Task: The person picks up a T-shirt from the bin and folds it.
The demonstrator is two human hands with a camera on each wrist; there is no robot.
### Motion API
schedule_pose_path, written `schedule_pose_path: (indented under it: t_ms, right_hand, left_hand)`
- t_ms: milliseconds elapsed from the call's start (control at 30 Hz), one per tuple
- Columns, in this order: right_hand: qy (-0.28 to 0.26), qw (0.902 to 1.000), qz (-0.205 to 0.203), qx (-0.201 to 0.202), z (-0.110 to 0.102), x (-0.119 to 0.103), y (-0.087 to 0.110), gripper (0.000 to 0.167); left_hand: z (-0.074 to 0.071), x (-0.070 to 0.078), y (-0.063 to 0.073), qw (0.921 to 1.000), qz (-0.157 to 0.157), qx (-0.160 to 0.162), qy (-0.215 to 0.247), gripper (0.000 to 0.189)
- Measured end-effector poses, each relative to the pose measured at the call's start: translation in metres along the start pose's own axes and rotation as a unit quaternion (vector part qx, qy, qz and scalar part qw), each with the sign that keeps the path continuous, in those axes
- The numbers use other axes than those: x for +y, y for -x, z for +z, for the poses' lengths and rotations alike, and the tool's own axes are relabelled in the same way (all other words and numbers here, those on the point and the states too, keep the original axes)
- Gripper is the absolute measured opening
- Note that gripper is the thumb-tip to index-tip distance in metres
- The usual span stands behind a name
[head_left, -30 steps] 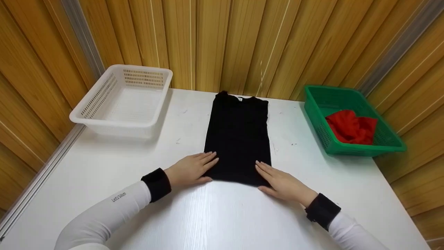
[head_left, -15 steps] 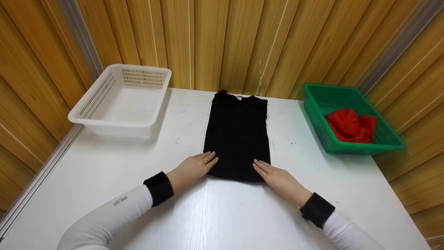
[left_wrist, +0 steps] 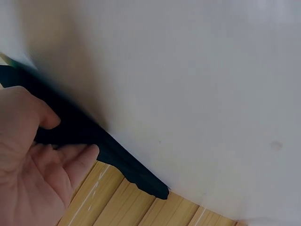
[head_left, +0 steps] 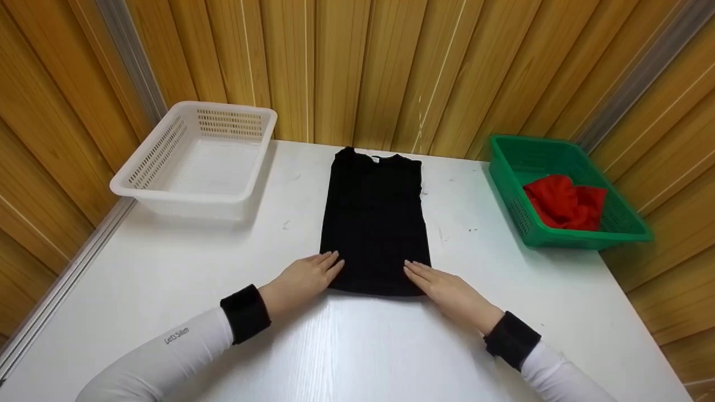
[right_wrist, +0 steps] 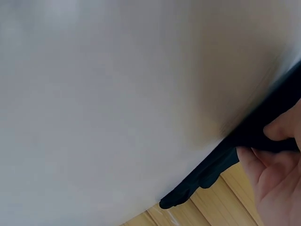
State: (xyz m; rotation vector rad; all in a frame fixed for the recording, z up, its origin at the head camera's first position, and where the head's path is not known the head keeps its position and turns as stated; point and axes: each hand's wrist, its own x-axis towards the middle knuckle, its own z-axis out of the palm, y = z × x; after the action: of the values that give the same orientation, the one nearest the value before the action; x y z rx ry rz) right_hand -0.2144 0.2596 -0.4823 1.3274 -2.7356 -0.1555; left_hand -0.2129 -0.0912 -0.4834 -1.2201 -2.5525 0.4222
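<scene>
A black shirt (head_left: 373,220) lies flat on the white table, its neckline with a small pale label at the far end. At the near left corner of the hem, my left hand (head_left: 301,282) pinches the cloth, fingers on top. My right hand (head_left: 453,295) does the same at the near right corner. From above, both thumbs are hidden. The left wrist view has the left thumb (left_wrist: 47,115) on one side of the dark fabric and fingers on the other. A similar hold by the right thumb (right_wrist: 277,129) appears in the right wrist view.
A white perforated basket (head_left: 190,198) stands at the back left. On the right, a green basket (head_left: 581,240) contains a crumpled red cloth (head_left: 564,204). Wood-patterned walls (head_left: 391,72) close off the table's back and sides.
The shirt has shifted a little to the left, and both hands have moved with it. The thumbs, visible by the hem earlier, have gone out of sight in the head view.
</scene>
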Motion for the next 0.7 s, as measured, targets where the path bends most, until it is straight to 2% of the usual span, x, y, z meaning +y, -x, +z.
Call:
schedule_pose_path:
  t_ms: [67,133,200,233,300,367,400,467,600,700]
  right_hand:
    - [-0.026,0.9995,0.002,-0.016,-0.006,-0.002,0.000,0.065]
    - [-0.069,0.9969,0.011,-0.035,-0.014,-0.003,0.000,0.063]
    - [-0.124,0.9904,0.026,-0.053,-0.026,-0.003,0.000,0.059]
    - [-0.154,0.9858,0.033,-0.059,-0.033,-0.003,0.000,0.055]
    - [-0.209,0.9750,0.039,-0.063,-0.048,-0.002,0.000,0.052]
    - [-0.253,0.9645,0.038,-0.064,-0.065,-0.002,0.001,0.051]
    - [-0.273,0.9592,0.035,-0.066,-0.074,-0.001,0.002,0.050]
    - [-0.314,0.9462,0.029,-0.074,-0.090,-0.001,0.004,0.049]
    - [-0.392,0.9126,0.009,-0.114,-0.115,-0.001,0.011,0.037]
    - [-0.441,0.8857,-0.015,-0.146,-0.127,-0.001,0.014,0.026]
  left_hand:
    - [-0.005,0.000,0.004,0.9997,0.001,-0.007,0.023,0.046]
    - [-0.014,-0.003,0.008,0.9975,0.002,-0.030,0.063,0.046]
    - [-0.026,-0.007,0.012,0.9881,-0.005,-0.072,0.136,0.049]
    - [-0.033,-0.010,0.013,0.9794,-0.010,-0.093,0.179,0.050]
    - [-0.050,-0.016,0.017,0.9554,-0.026,-0.135,0.262,0.050]
    - [-0.067,-0.023,0.020,0.9298,-0.037,-0.158,0.330,0.048]
    - [-0.074,-0.026,0.021,0.9205,-0.033,-0.162,0.354,0.045]
    - [-0.090,-0.033,0.023,0.9069,-0.018,-0.167,0.387,0.039]
    - [-0.116,-0.048,0.026,0.8816,0.035,-0.184,0.433,0.024]
    - [-0.127,-0.058,0.026,0.8529,0.065,-0.211,0.473,0.017]
